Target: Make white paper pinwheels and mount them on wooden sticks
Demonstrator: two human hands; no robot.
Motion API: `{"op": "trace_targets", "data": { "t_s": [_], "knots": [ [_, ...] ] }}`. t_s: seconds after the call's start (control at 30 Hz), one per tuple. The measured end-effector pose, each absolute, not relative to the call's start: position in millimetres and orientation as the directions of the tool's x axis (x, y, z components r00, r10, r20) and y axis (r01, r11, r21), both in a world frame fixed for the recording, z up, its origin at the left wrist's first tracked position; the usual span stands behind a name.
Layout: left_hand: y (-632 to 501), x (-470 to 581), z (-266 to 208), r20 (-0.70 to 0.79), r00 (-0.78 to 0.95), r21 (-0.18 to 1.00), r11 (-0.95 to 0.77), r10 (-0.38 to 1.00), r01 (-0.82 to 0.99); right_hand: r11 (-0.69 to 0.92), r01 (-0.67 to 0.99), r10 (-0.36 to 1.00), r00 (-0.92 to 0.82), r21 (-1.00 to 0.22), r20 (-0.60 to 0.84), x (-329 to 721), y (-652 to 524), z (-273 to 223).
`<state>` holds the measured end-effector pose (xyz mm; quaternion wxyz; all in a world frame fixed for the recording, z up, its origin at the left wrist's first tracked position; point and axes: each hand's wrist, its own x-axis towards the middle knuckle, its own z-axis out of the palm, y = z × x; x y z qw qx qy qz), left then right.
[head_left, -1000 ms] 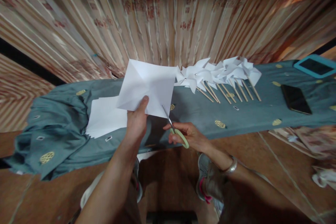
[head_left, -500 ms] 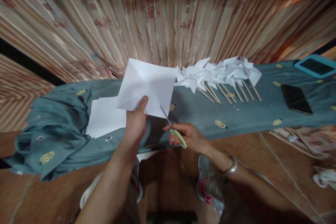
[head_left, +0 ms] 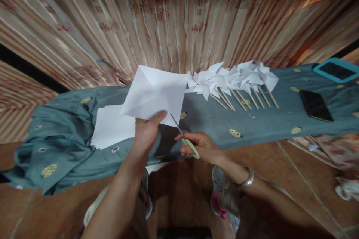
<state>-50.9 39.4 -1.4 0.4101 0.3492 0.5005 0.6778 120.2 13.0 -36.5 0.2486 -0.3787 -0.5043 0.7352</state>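
Observation:
A white sheet of paper (head_left: 157, 89) with crease lines is pinched at its near edge by my left hand (head_left: 148, 129), thumb on top. My right hand (head_left: 200, 145) grips scissors (head_left: 190, 147) with light green handles. Their blades lie at the sheet's lower right corner, pointing up and left toward its middle; how deep any cut runs I cannot tell. Left of my left hand lies a stack of white paper (head_left: 112, 125). Beyond the scissors, several white paper pinwheels (head_left: 224, 78) on wooden sticks rest in a row.
A grey-green cloth with yellow pineapple prints (head_left: 207, 119) covers the narrow table. On its right are a black phone (head_left: 316, 105) and a blue-framed device (head_left: 338, 70). A patterned curtain (head_left: 174, 18) hangs behind the table.
My left thumb has slid right along the sheet's near edge, closer to the scissors. The paper has shifted slightly left and down. The scissors have barely moved.

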Motion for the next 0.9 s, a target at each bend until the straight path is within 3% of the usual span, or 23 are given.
{"op": "trace_targets", "data": {
  "t_s": [0.27, 0.9],
  "knots": [
    [35.1, -44.8, 2.1, -0.013, -0.375, 0.983, -0.057, 0.927, -0.176, -0.323, 0.011, 0.751, -0.605, -0.946, -0.264, 124.1, 14.3, -33.4],
    [32.8, -47.3, -3.9, -0.022, -0.361, 0.989, -0.034, 0.932, -0.147, -0.327, -0.021, 0.768, -0.588, -0.945, -0.253, 119.0, 15.9, -37.9]
  ]
}}
